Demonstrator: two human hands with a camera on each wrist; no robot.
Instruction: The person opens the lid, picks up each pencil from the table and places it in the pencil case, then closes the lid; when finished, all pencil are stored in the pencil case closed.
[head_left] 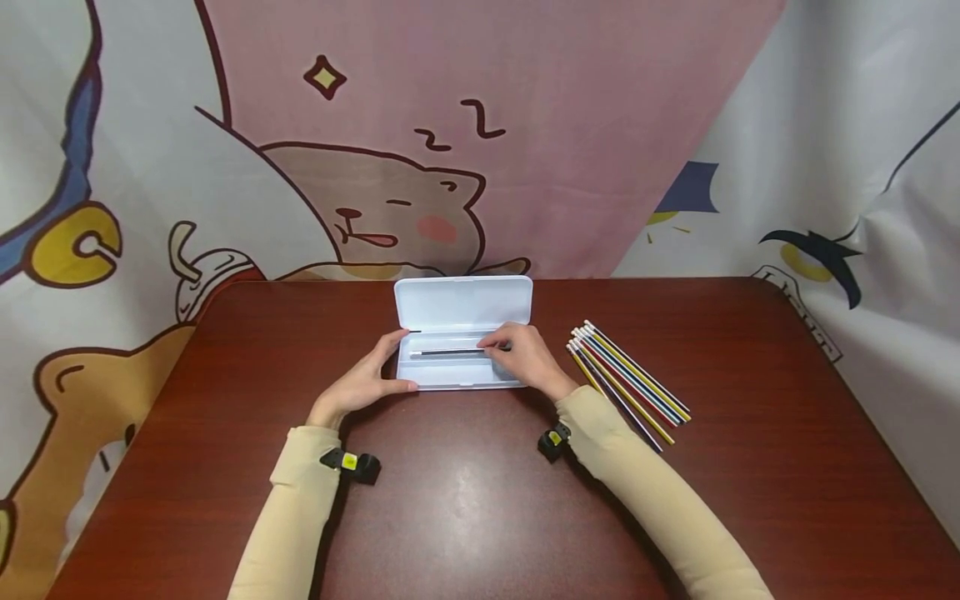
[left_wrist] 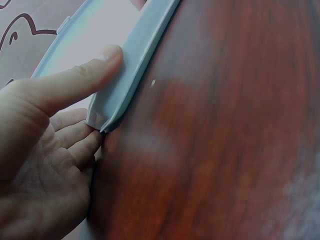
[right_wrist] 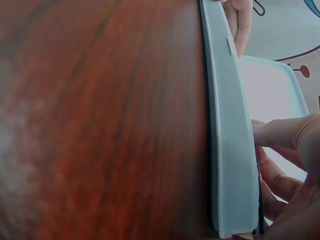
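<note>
A white pencil case point(head_left: 463, 304) lies with its lid raised at the back of the table. My left hand point(head_left: 363, 379) grips the case's left end, the thumb at the front edge and the fingers toward the back corner. In the left wrist view the thumb of the left hand point(left_wrist: 65, 95) rests on the front rim. My right hand point(head_left: 528, 360) reaches into the case from the right and pinches a dark pencil point(head_left: 450, 352) with a white end. That pencil lies lengthwise in the case, its right part hidden by the fingers. In the right wrist view, the case's front wall point(right_wrist: 232, 140) partly hides the right fingers point(right_wrist: 280, 132).
To the right of the case, several striped pencils point(head_left: 633, 379) in yellow, red, blue and dark colours lie slantwise in a bunch, near the right forearm. The brown wooden table point(head_left: 465, 508) ends at a cartoon-printed cloth point(head_left: 570, 125) behind.
</note>
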